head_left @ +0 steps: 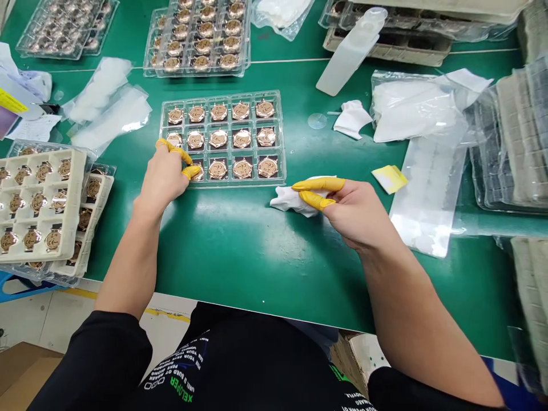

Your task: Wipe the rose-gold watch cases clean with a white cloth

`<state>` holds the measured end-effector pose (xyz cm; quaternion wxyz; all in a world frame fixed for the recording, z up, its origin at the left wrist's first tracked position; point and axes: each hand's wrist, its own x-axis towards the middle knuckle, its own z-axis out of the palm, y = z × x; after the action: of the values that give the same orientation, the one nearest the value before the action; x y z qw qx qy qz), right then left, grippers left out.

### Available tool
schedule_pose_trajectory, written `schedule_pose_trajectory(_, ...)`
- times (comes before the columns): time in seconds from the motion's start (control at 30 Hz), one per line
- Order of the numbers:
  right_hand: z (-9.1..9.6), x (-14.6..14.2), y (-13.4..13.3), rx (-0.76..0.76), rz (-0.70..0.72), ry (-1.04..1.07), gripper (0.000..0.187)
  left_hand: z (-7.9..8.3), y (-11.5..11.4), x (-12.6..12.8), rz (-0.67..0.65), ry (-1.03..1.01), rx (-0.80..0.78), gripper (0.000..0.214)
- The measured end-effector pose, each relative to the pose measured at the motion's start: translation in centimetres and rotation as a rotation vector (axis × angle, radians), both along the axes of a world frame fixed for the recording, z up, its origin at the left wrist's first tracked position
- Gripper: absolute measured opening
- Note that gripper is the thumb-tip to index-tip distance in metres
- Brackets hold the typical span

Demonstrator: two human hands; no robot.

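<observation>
My left hand (165,174), with yellow finger cots, is at the lower left corner of a clear plastic tray (222,184). Its thumb and forefinger are bent close together at the edge of a rose-gold watch case (196,172) in the front row, partly covering it. The hand hides the corner compartment, and what the fingers grip, if anything, cannot be made out. To the right of the tray, my right hand (342,202), also in yellow finger cots, pinches a crumpled white cloth (293,200) just above the green table. Rose-gold watch cases lie back up in the tray's other compartments.
Stacked trays of watch cases stand at the left (38,208) and at the back (199,43). Empty-looking tray stacks (514,137) line the right edge. A white plastic holder (351,54), a folded white cloth (353,119), plastic bags (415,108) and a yellow-white pad (389,178) lie about.
</observation>
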<state>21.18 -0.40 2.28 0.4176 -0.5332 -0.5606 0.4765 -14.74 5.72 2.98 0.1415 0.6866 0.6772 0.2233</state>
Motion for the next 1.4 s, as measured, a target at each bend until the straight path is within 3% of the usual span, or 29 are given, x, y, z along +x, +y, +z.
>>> schedule_pose_trajectory(0.13, -0.1, 0.7, 0.2, 0.012, -0.021, -0.098, 0.018, 1.3, -0.5, 0.2, -0.077, -0.054, -0.077, 0.025)
schedule_pose_trajectory(0.27, 0.8, 0.6, 0.0, -0.031, -0.072, -0.077, 0.021, 2.4, -1.6, 2.8, -0.063, -0.244, 0.056, 0.022)
schedule_pose_trajectory(0.33, 1.3, -0.1, -0.5, 0.041, -0.108, -0.026, 0.022, 1.9, -2.8, 5.7, -0.122, -0.48, 0.085, 0.023)
schedule_pose_trajectory(0.47, 1.9, -1.9, -1.8, 0.267, -0.188, 0.06, 0.023, -1.0, -5.5, 12.0, -0.401, -1.038, -0.297, 0.028)
schedule_pose_trajectory(0.57, 1.7, -2.6, -2.3, 0.352, -0.132, -0.001, 0.023, -2.7, -6.8, 14.5, -0.479, -1.203, -0.409, 0.042)
schedule_pose_trajectory(0.67, 1.2, -2.7, -2.1, 0.463, -0.038, -0.175, 0.02, -3.3, -6.9, 14.8, -0.448, -1.231, -0.384, 0.045)
schedule_pose_trajectory(0.8, 0.3, -2.3, -1.3, 0.724, 0.013, -0.534, 0.021, -3.6, -6.8, 14.2, -0.372, -1.209, -0.293, 0.037)
schedule_pose_trajectory(0.87, -0.3, -2.3, -1.1, 0.844, 0.009, -0.652, 0.022, -3.7, -6.9, 14.0, -0.383, -1.116, -0.215, 0.029)
schedule_pose_trajectory(1.03, -1.2, -2.7, -1.0, 1.036, -0.018, -0.724, 0.027, -3.9, -7.5, 13.5, -0.439, -0.825, 0.057, 0.02)
schedule_pose_trajectory(1.13, -1.6, -3.1, -0.9, 1.035, -0.042, -0.773, 0.026, -3.7, -7.7, 13.7, -0.418, -0.803, 0.108, 0.022)
schedule_pose_trajectory(1.27, -2.2, -3.9, -0.7, 0.858, -0.133, -0.748, 0.023, -3.5, -7.6, 14.2, -0.33, -0.948, -0.032, 0.022)
schedule_pose_trajectory(1.4, -2.2, -4.0, -0.6, 0.823, -0.066, -0.711, 0.029, -3.6, -7.4, 14.3, -0.265, -0.992, -0.07, 0.021)
